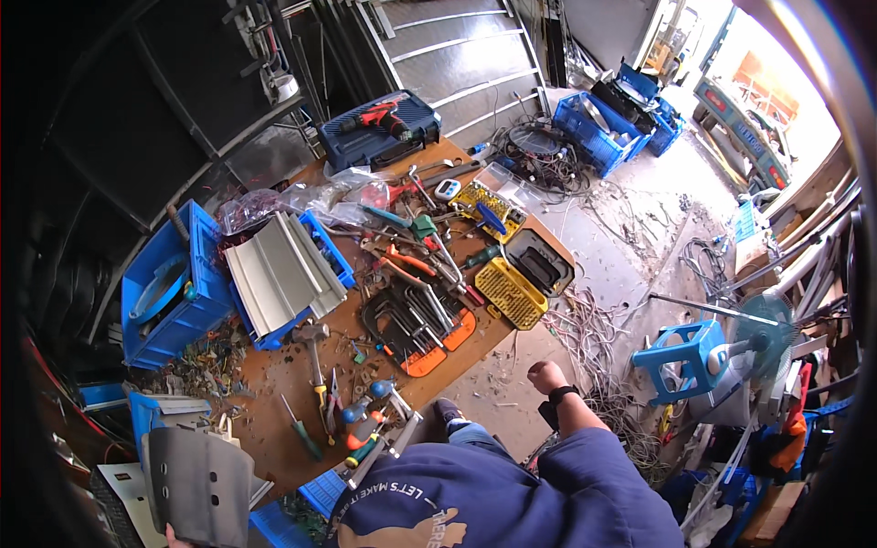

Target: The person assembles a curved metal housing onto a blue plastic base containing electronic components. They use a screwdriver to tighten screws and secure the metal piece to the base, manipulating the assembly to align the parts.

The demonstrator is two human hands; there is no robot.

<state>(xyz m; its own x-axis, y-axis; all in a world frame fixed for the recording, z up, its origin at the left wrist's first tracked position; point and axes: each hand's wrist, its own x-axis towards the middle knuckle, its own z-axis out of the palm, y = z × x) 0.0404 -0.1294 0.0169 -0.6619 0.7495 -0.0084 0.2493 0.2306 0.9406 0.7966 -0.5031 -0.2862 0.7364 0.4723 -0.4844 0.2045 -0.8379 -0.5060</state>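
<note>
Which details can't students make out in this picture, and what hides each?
All in the head view:
Left hand: mostly out of sight, cut off by the lower edge or behind the grey panel.
Right hand: palm hidden by its own curled fingers.
Blue tray: floor covered by beige profiles.
Scraps on the table: too small to identify.

A dark grey, gently curved panel (pixel 187 484), pierced by small slots, shows its broad face at the tabletop's (pixel 274 452) near left corner.
</note>
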